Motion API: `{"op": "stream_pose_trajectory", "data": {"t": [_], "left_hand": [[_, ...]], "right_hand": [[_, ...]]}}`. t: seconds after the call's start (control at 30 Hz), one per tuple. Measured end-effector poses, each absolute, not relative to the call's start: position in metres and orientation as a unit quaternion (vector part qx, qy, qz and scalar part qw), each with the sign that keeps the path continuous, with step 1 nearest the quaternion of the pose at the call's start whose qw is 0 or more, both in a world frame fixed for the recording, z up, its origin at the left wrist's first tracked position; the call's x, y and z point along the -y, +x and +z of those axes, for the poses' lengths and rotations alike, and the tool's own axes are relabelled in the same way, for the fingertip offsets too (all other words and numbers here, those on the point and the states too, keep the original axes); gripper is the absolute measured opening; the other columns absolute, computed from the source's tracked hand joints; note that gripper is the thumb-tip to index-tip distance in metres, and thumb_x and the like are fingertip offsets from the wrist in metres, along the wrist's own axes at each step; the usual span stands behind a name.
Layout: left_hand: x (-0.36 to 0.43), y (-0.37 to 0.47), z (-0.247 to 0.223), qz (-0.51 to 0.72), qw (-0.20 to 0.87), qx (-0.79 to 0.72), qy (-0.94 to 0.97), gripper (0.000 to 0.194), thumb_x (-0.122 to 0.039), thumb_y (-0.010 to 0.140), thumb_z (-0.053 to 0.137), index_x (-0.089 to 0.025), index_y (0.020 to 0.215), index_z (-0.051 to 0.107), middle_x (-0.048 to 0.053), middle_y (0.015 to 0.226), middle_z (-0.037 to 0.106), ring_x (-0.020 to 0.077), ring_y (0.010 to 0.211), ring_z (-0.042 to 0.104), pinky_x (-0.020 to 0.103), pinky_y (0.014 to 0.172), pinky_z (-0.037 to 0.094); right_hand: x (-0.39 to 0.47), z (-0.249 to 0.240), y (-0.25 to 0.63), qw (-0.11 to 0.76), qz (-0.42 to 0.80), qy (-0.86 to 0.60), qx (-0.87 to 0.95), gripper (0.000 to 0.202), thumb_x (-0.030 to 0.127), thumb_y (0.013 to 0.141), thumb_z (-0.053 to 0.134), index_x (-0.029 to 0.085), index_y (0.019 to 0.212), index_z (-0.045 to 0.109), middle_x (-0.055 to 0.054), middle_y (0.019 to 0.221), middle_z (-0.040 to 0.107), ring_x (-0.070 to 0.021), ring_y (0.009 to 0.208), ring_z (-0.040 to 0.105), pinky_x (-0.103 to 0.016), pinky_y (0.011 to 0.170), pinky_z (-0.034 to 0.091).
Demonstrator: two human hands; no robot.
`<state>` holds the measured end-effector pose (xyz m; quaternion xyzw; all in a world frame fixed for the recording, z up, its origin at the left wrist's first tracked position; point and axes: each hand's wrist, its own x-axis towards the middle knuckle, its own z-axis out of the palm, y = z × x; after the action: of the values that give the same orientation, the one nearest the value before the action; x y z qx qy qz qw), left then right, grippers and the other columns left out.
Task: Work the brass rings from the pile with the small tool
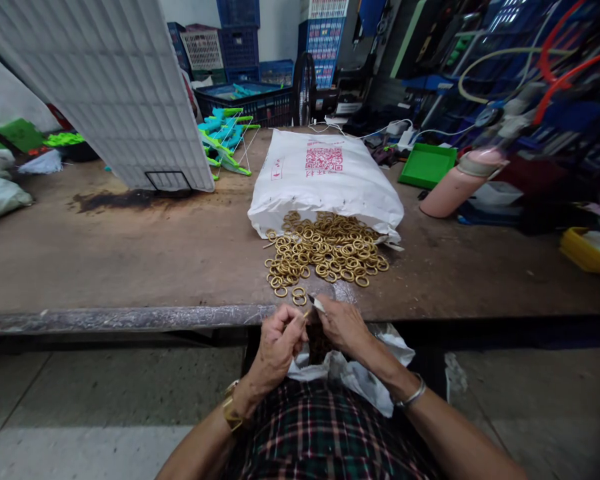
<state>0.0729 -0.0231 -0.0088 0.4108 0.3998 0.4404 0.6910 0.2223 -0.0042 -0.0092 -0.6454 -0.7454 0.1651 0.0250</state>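
My left hand (282, 341) is closed in a pinch at the table's front edge, with a small gold-coloured ring (307, 313) partly showing between thumb and fingertips. Beside it, my right hand (344, 325) is wrapped round a small tool with a dark pointed tip (317, 303); the fingers hide most of it, so its kind does not show. Just beyond both hands lies a heap of gold-coloured rings (325, 250), spilling from the mouth of a white woven sack (280, 157) with red print. Under my hands, an opened white bag (337, 367) rests on my lap, dark inside.
A white ribbed panel (145, 93) stands on the brown table (130, 267) at left. Bright green and blue plastic pieces (227, 137) lie behind it. To the right are a green tray (429, 165), a pink bottle (455, 187) and a yellow bin (583, 252).
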Motion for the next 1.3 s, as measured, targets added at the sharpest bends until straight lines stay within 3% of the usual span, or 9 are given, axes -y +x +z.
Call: {"op": "stream_pose_trajectory", "data": {"t": [0.23,0.53,0.7,0.87,1.3], "left_hand": [[0.021,0.072,0.0,0.426,0.802,-0.344,0.239,0.032,-0.041,0.07,0.064,-0.017,0.073,0.043,-0.005,0.062,0.05,0.0027,0.042,0.038,0.014,0.036,0.027],[0.013,0.062,-0.012,0.46,0.789,-0.344,0.219,0.029,-0.038,0.072,0.064,-0.014,0.072,0.047,0.004,0.082,0.058,0.006,0.054,0.048,0.015,0.038,0.032],[0.012,0.063,-0.015,0.464,0.781,-0.353,0.224,0.032,-0.041,0.071,0.064,-0.014,0.074,0.048,0.003,0.08,0.057,0.0058,0.053,0.048,0.015,0.039,0.034],[0.011,0.062,-0.021,0.474,0.757,-0.37,0.255,0.034,-0.043,0.07,0.065,-0.016,0.071,0.045,-0.004,0.064,0.05,0.0026,0.042,0.038,0.015,0.036,0.032],[0.005,0.061,-0.027,0.43,0.734,-0.391,0.351,0.034,-0.044,0.07,0.065,-0.016,0.074,0.047,-0.006,0.056,0.045,0.0036,0.041,0.037,0.017,0.039,0.036]], "right_hand": [[-0.016,-0.012,0.219,0.121,0.121,-0.682,0.711,0.021,0.025,0.086,0.036,0.018,0.09,0.055,-0.005,0.072,0.063,-0.0157,0.063,0.056,-0.026,0.055,0.026],[-0.037,-0.019,0.199,0.089,0.121,-0.689,0.709,0.021,0.033,0.086,0.041,0.02,0.098,0.052,-0.006,0.08,0.065,-0.0166,0.068,0.058,-0.025,0.054,0.024],[-0.034,-0.019,0.204,0.124,0.143,-0.671,0.717,0.019,0.029,0.086,0.038,0.02,0.089,0.054,-0.004,0.074,0.063,-0.0151,0.064,0.055,-0.025,0.055,0.025],[-0.013,-0.016,0.209,0.167,0.188,-0.615,0.748,0.014,0.021,0.082,0.04,0.02,0.083,0.054,-0.002,0.066,0.06,-0.0143,0.059,0.051,-0.024,0.055,0.026],[0.003,-0.021,0.209,0.14,0.258,-0.538,0.79,0.015,0.015,0.077,0.039,0.018,0.081,0.053,-0.002,0.065,0.059,-0.0127,0.059,0.05,-0.022,0.055,0.027]]}}
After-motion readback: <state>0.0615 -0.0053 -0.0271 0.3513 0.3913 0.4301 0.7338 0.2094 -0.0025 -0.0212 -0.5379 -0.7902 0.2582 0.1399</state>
